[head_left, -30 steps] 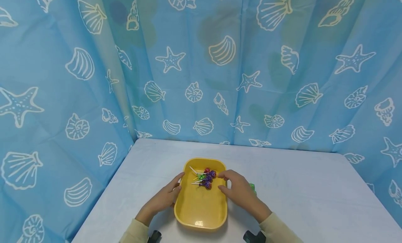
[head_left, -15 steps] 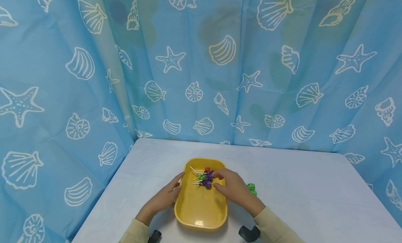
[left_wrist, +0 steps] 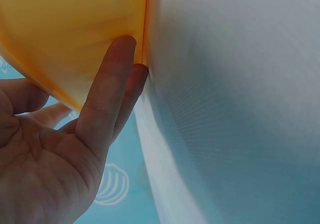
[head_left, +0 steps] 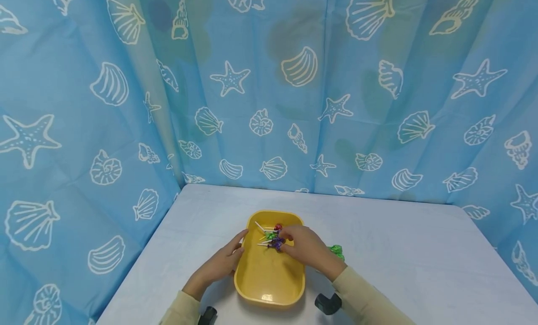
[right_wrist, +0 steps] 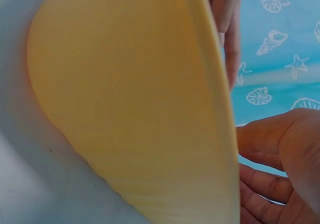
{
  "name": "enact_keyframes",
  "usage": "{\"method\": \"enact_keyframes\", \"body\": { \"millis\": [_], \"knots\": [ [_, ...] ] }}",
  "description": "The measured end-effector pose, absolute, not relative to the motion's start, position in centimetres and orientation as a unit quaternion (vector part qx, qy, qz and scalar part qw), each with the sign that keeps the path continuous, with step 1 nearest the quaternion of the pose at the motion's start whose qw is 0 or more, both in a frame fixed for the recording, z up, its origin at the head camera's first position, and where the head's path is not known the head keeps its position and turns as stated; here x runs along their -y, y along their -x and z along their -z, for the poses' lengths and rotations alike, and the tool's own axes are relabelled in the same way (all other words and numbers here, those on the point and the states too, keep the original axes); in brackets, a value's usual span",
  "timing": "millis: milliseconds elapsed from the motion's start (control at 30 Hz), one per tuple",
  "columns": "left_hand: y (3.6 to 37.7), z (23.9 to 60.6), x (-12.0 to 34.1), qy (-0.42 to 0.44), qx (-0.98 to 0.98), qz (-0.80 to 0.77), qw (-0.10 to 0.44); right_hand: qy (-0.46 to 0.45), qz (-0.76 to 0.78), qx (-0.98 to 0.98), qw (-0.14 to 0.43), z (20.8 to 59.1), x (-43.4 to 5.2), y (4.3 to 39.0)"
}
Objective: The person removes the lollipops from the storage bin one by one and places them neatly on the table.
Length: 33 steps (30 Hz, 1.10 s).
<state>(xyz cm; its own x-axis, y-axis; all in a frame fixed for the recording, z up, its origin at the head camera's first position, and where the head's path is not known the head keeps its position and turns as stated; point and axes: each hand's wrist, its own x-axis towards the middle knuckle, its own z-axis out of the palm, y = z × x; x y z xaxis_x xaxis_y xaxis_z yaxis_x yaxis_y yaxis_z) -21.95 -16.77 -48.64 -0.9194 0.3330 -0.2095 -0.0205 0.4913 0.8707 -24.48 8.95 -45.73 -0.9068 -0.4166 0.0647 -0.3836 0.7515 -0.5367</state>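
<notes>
Several lollipops (head_left: 269, 236) with white and yellow sticks and purple, red and green wrappers lie in the yellow tray (head_left: 269, 278), towards its far end. My right hand (head_left: 307, 245) reaches over the tray's right rim, its thumb and forefinger apart beside the purple lollipop heads. In the right wrist view, the tray wall hides its fingertips. At the tray's left side, my left hand (head_left: 224, 257) rests against the rim and outer wall. The left wrist view shows that hand's fingers (left_wrist: 107, 89) nearly straight along the wall.
Green wrapped items (head_left: 336, 250) lie on the white table (head_left: 399, 250), right of the tray and partly behind my right wrist. A blue seashell curtain (head_left: 260, 82) hangs along the back and left of the table.
My right hand has moved left from the tray's right rim to the lollipop heads, covering some of them. The left hand keeps its place on the tray.
</notes>
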Motion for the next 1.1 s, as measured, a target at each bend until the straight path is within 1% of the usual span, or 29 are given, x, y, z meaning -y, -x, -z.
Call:
{"method": "enact_keyframes", "body": {
  "millis": [367, 600, 800, 1100],
  "knots": [
    [21.9, 48.8, 16.7, -0.088, -0.849, -0.491, 0.173, 0.220, 0.205, -0.952, 0.058, 46.0, -7.7, 25.4],
    [21.8, 48.9, 16.6, -0.084, -0.855, -0.485, 0.165, 0.236, 0.145, -0.960, 0.042, 46.7, -7.0, 26.2],
    [21.9, 49.0, 16.6, -0.080, -0.855, -0.485, 0.164, 0.222, 0.094, -0.970, 0.038, 47.0, -6.4, 26.5],
    [21.8, 49.0, 16.5, -0.071, -0.856, -0.486, 0.164, 0.221, 0.080, -0.972, 0.023, 47.3, -6.1, 26.4]
  ]
}}
